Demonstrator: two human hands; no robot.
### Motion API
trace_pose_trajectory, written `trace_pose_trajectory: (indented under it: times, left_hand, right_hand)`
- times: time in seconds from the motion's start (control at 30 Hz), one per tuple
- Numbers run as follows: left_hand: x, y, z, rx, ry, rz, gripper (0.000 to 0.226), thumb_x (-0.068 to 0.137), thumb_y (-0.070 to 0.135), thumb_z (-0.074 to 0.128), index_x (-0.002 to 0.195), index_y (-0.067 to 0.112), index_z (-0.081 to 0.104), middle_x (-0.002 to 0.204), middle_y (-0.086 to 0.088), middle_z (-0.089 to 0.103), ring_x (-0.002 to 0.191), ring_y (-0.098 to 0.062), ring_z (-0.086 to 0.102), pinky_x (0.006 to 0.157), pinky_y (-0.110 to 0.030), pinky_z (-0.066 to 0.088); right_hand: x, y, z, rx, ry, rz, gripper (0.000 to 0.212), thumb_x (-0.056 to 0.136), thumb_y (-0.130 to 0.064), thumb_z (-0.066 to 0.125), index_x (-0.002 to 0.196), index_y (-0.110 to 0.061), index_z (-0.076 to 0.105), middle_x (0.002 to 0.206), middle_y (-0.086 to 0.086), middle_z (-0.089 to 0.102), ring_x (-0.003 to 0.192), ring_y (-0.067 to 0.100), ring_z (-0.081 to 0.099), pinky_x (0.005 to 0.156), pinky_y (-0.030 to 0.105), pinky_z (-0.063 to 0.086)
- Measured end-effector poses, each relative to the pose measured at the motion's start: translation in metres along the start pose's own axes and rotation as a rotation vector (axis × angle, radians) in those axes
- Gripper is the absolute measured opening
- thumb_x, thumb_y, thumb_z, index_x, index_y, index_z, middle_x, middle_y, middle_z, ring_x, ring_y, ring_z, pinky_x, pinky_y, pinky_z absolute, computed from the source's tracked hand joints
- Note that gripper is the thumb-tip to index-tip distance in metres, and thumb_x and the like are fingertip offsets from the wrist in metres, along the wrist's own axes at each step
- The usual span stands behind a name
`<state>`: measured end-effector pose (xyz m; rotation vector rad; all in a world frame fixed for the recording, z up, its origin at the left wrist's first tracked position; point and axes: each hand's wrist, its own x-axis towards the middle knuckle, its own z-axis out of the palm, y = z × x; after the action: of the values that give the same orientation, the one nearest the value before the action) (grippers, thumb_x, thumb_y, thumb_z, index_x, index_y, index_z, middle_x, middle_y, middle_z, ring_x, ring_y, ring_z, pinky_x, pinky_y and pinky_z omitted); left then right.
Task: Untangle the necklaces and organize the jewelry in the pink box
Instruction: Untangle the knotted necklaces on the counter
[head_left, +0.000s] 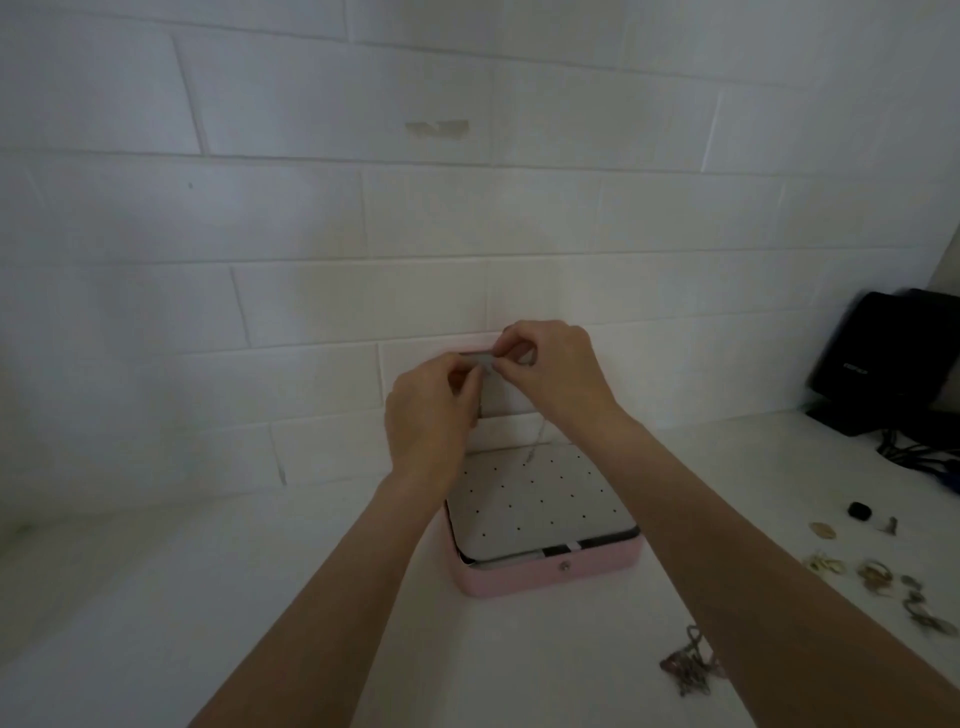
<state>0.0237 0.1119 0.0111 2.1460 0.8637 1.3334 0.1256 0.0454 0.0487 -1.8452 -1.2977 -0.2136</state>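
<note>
At the raised lid of the pink box (550, 577), both hands work together: left hand (428, 410) and right hand (553, 371) each pinch a thin chain (532, 447) near the lid's top edge, probably hooking it so it hangs straight and can't re-knot. Chain dangles over a white perforated tray (540, 506), soft-looking, matte. On the white tabletop (156, 597): 1 tangled chain clump (688, 670) and loose gold rings (878, 577), still unsorted.

Open pink jewelry box (545, 577) at centre, lid upright; thin necklace chain (535, 441) hanging inside; tangled necklaces (688, 667) at 4 o'clock.
</note>
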Motion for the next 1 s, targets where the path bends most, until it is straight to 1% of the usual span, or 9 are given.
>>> trace_pose_trajectory:
  times: [0.1, 0.2, 0.27, 0.4, 0.57, 0.63, 0.8, 0.93, 1.0]
  left_hand:
    - [0.001, 0.002, 0.001, 0.052, 0.016, 0.005, 0.018, 0.091, 0.029, 0.057, 0.084, 0.018, 0.069, 0.056, 0.012, 0.057, 0.056, -0.011, 0.060, 0.058, -0.025, 0.045]
    - [0.003, -0.001, 0.001, 0.078, -0.009, 0.047, 0.022, 0.092, 0.030, 0.055, 0.080, 0.017, 0.068, 0.062, 0.004, 0.065, 0.052, -0.012, 0.060, 0.059, -0.031, 0.050]
    - [0.004, -0.004, 0.002, 0.141, -0.019, 0.094, 0.026, 0.093, 0.032, 0.054, 0.079, 0.016, 0.068, 0.061, 0.002, 0.066, 0.053, -0.014, 0.060, 0.059, -0.031, 0.049]
    - [0.006, -0.008, 0.007, 0.290, -0.054, 0.044, 0.036, 0.095, 0.039, 0.045, 0.081, 0.013, 0.067, 0.071, -0.004, 0.068, 0.064, -0.023, 0.064, 0.064, -0.037, 0.050]
    - [0.005, -0.002, 0.013, 0.445, -0.034, -0.016, 0.041, 0.097, 0.043, 0.038, 0.088, 0.014, 0.065, 0.085, -0.007, 0.068, 0.079, -0.029, 0.062, 0.061, -0.031, 0.038]
    - [0.005, 0.000, 0.015, 0.448, -0.020, -0.039, 0.042, 0.097, 0.044, 0.037, 0.089, 0.014, 0.065, 0.087, -0.008, 0.068, 0.081, -0.030, 0.062, 0.061, -0.032, 0.038]
    - [0.004, -0.002, 0.016, 0.384, 0.015, -0.045, 0.041, 0.096, 0.041, 0.040, 0.087, 0.011, 0.066, 0.083, -0.010, 0.068, 0.078, -0.031, 0.062, 0.063, -0.034, 0.044]
    - [0.007, 0.003, 0.015, 0.423, 0.000, -0.059, 0.038, 0.096, 0.040, 0.040, 0.087, 0.013, 0.065, 0.086, -0.007, 0.067, 0.082, -0.030, 0.060, 0.061, -0.031, 0.038]
    - [0.009, 0.004, 0.013, 0.427, -0.020, -0.069, 0.035, 0.096, 0.040, 0.041, 0.086, 0.015, 0.063, 0.086, -0.006, 0.066, 0.083, -0.030, 0.060, 0.060, -0.030, 0.034]
  right_hand:
    - [-0.003, 0.006, 0.006, 0.023, 0.080, -0.003, 0.003, 0.080, -0.016, 0.070, 0.082, -0.014, 0.071, 0.089, -0.001, 0.071, 0.077, 0.016, 0.064, 0.083, 0.039, 0.051]
    - [-0.003, 0.010, 0.007, 0.144, 0.105, 0.086, 0.006, 0.078, -0.017, 0.074, 0.078, -0.014, 0.069, 0.085, -0.001, 0.069, 0.068, 0.008, 0.058, 0.073, 0.017, 0.048]
    - [-0.003, 0.013, 0.007, 0.249, 0.110, 0.173, 0.010, 0.076, -0.019, 0.076, 0.074, -0.016, 0.067, 0.075, 0.000, 0.065, 0.067, 0.009, 0.058, 0.062, 0.009, 0.042]
    - [-0.006, 0.017, 0.016, 0.300, 0.138, 0.259, 0.016, 0.074, -0.022, 0.078, 0.068, -0.015, 0.065, 0.065, -0.004, 0.060, 0.069, 0.011, 0.057, 0.062, 0.015, 0.041]
    - [-0.003, 0.014, 0.023, 0.286, 0.206, 0.299, 0.021, 0.074, -0.024, 0.077, 0.061, -0.019, 0.061, 0.060, -0.012, 0.056, 0.060, 0.000, 0.052, 0.058, 0.011, 0.038]
    - [-0.002, 0.011, 0.023, 0.278, 0.218, 0.307, 0.021, 0.074, -0.022, 0.076, 0.060, -0.019, 0.060, 0.058, -0.012, 0.055, 0.058, 0.000, 0.051, 0.057, 0.013, 0.037]
    - [0.000, 0.005, 0.024, 0.288, 0.224, 0.328, 0.013, 0.075, -0.019, 0.073, 0.068, -0.014, 0.064, 0.070, -0.001, 0.061, 0.069, 0.011, 0.055, 0.071, 0.025, 0.044]
    - [-0.002, 0.005, 0.026, 0.264, 0.239, 0.336, 0.018, 0.076, -0.017, 0.072, 0.062, -0.014, 0.061, 0.063, 0.000, 0.058, 0.067, 0.015, 0.055, 0.067, 0.026, 0.042]
    - [-0.004, 0.006, 0.025, 0.230, 0.229, 0.359, 0.015, 0.076, -0.018, 0.071, 0.065, -0.015, 0.062, 0.067, 0.001, 0.061, 0.071, 0.019, 0.058, 0.070, 0.028, 0.046]
